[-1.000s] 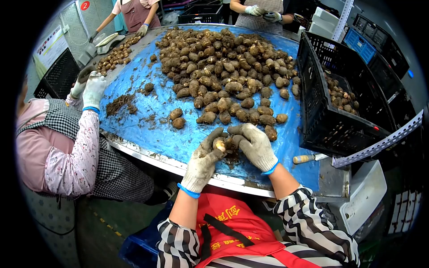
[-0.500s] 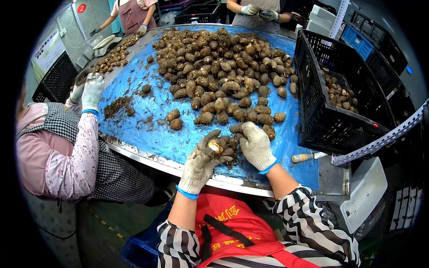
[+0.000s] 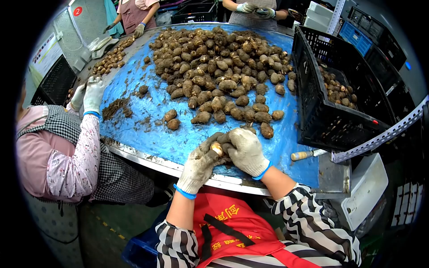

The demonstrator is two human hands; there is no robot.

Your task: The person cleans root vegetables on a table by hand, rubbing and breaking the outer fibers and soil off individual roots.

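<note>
Over the near part of the blue-covered table, my left hand (image 3: 199, 163) in a soiled white glove is closed round a taro (image 3: 217, 148), whose pale end shows between the fingers. My right hand (image 3: 246, 151), gloved too, has its fingers curled against the right side of the same taro. Most of the taro is hidden by the gloves. Just beyond my hands begins a large pile of brown taros (image 3: 219, 67) with rootlets and soil. A single taro (image 3: 267, 130) lies at its near edge, past my right hand.
A black crate (image 3: 344, 116) holding taros stands at the right. Near its corner lies a knife with a wooden handle (image 3: 301, 155). Dark root scraps (image 3: 117, 108) lie on the blue sheet (image 3: 147, 125). A co-worker (image 3: 67, 152) works close on my left; two people stand across the table.
My right hand has moved left and down to meet my left hand, and its fingers now press on the taro. The root tuft seen hanging between the hands is now mostly covered.
</note>
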